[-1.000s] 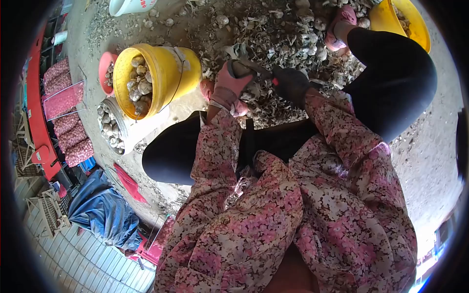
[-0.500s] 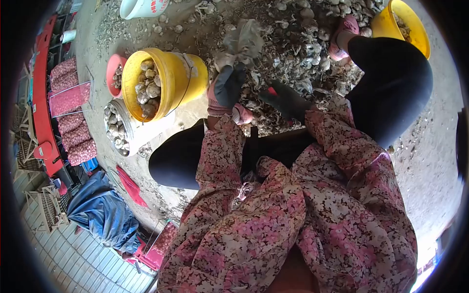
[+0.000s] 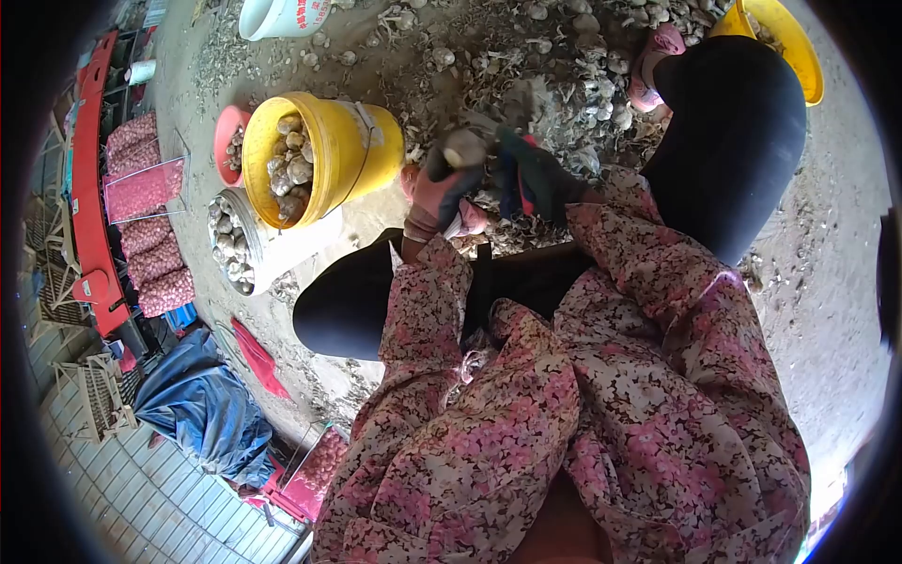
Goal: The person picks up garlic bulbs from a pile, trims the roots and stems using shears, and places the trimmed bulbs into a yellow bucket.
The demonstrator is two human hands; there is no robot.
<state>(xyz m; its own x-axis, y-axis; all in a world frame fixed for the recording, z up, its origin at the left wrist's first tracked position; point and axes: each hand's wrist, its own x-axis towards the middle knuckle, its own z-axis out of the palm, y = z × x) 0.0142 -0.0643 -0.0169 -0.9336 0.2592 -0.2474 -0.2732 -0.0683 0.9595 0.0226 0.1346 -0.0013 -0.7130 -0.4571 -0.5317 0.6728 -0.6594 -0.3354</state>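
My left hand point(image 3: 442, 188), in a pink and dark glove, is closed around a garlic bulb point(image 3: 464, 148) with its dry stalk pointing up and right. Close to the bulb's right side is my right hand point(image 3: 540, 179), in a dark green glove with red showing. Its fingers are bent, and a red-edged item lies against the palm; what it is cannot be made out. Below and behind both hands spreads a heap of loose garlic and dry stalks point(image 3: 573, 103).
A yellow bucket point(image 3: 371, 155) holding bulbs stands at the left, beside a white bucket point(image 3: 282, 249) and a pink one point(image 3: 224, 141). Another yellow bucket point(image 3: 803, 61) is at the upper right. A white bucket point(image 3: 252, 17) stands at the top left.
My left hand has turned and now shows the bulb in its grip. My right hand has moved left and up, close to the bulb. The view has shifted slightly.
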